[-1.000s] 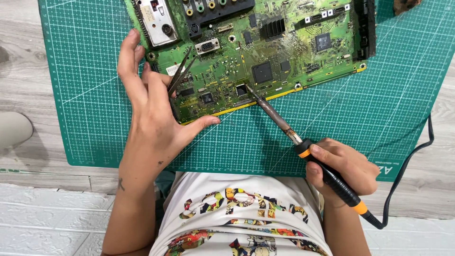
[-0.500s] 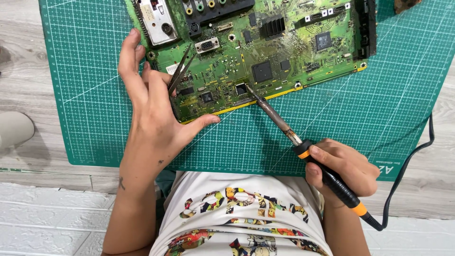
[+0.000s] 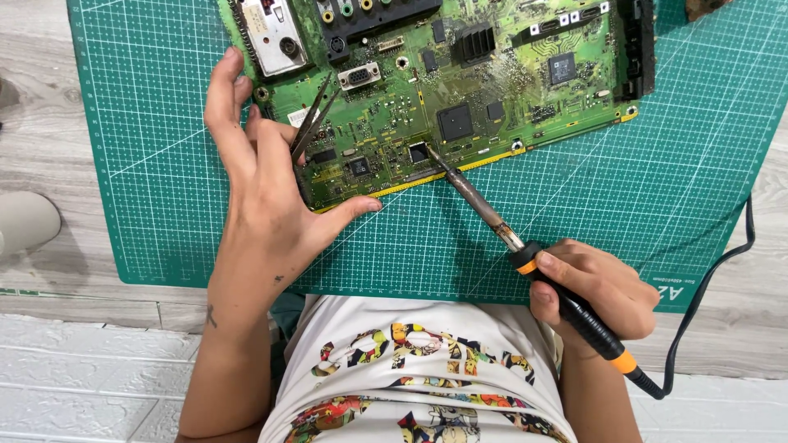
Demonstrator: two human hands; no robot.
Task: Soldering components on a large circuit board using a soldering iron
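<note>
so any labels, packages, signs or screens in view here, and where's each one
No packages, signs or screens.
White sticker label: on the silver metal box at the circuit board's top left, above the left hand; rectangular, dark print.
Printed corner marking: white characters on the green cutting mat's lower right corner, beside the right hand holding the soldering iron.

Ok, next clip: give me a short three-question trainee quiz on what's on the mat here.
1. True or false: the soldering iron tip touches the circuit board.
2. Which hand holds the tweezers? A) left hand B) right hand
3. What does the circuit board lie on?

Key:
1. True; the tip meets a small black chip near the board's lower edge.
2. A.
3. A green cutting mat with a grid, on a wooden surface.
</note>
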